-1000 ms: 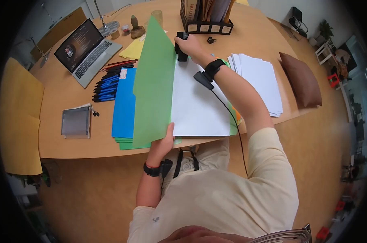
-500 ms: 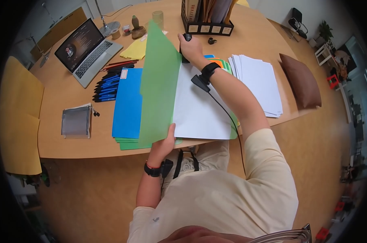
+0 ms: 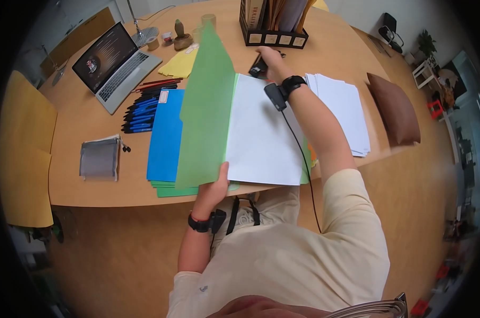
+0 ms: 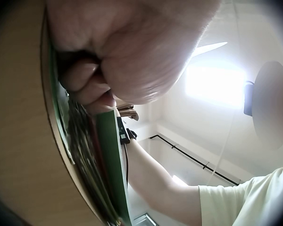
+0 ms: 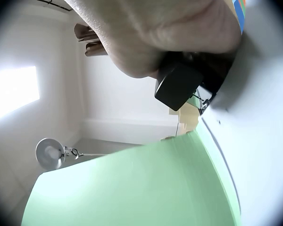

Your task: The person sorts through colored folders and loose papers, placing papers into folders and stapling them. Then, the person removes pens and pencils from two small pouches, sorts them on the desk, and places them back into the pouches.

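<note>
Left hand [image 3: 212,186] pinched green folder [image 3: 205,106] cover's 6 o'clock edge; right hand [image 3: 271,59] gripped black stapler [image 3: 258,68] at 12 o'clock.

wooden table [image 3: 335,47], laptop [image 3: 112,63], folders [image 3: 166,132], pens [image 3: 142,111]

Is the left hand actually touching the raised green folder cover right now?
Touching. In the head view the left hand grips the bottom edge of the green folder cover, thumb lying on it; the left wrist view shows fingers curled against that edge.
</note>
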`<state>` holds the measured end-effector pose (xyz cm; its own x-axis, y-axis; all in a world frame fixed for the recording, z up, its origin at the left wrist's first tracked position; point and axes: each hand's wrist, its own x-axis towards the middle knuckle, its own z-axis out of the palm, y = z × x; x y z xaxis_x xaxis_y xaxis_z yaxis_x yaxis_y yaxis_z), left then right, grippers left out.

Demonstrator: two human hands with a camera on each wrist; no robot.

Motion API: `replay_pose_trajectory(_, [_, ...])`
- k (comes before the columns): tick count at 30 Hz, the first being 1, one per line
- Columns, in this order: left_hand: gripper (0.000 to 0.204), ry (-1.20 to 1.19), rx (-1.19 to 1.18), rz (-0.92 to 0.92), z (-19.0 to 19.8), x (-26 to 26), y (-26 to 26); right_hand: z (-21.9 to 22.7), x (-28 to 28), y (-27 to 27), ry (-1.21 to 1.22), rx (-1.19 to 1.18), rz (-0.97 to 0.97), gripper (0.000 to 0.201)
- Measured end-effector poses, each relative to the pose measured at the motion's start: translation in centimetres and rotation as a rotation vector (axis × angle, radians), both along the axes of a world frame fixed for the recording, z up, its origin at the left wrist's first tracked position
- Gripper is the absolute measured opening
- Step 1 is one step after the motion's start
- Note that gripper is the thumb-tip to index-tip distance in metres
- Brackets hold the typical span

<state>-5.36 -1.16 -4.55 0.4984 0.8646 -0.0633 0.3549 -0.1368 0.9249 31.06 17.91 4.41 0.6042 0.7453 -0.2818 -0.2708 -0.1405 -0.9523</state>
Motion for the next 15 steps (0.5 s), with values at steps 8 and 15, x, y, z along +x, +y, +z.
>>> replay_pose_trajectory(8, [0.023, -0.039, 0.22, -0.034, -1.9, -0.1, 0.1, -4.3, 9.2, -1.4, -0.321, -0.284, -0.245, 0.039])
replay_pose_trajectory(15, [0.018, -0.134, -0.049, 0.062, 1.2, 0.5, -0.2, -6.1, 11.3, -3.4, -0.795, -0.428, -0.337, 0.037])
